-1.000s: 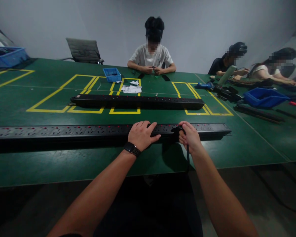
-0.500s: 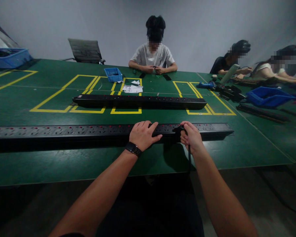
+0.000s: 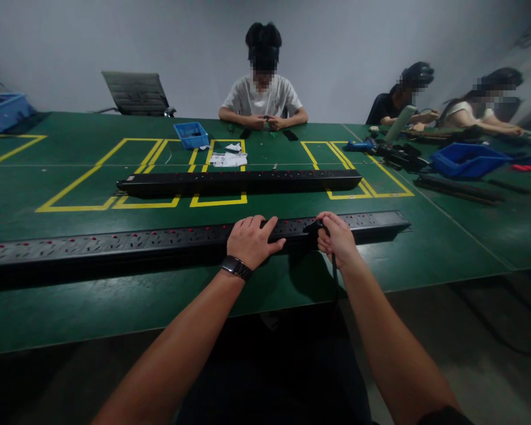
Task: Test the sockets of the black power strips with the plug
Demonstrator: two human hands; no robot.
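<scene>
A long black power strip (image 3: 177, 237) with rows of sockets and small red parts lies across the table in front of me. My left hand (image 3: 250, 239) rests on top of it, fingers spread and thumb apart near its front edge, a dark watch on the wrist. To the right, my right hand (image 3: 338, 239) is closed around a black plug (image 3: 313, 226) held against the strip's sockets. From that hand a black cable (image 3: 335, 274) hangs down past the table edge. Whether the plug's pins sit in a socket is hidden.
Beyond lies a second black power strip (image 3: 248, 182). Paper scraps (image 3: 228, 158) and a small blue bin (image 3: 192, 136) stand behind it. Yellow tape marks the green table (image 3: 265, 289). A co-worker (image 3: 263, 100) sits opposite; others sit at right beyond a blue tray (image 3: 469, 160).
The view has shifted slightly, and the near strip now appears more slanted. Both hands keep their places on the strip and plug.
</scene>
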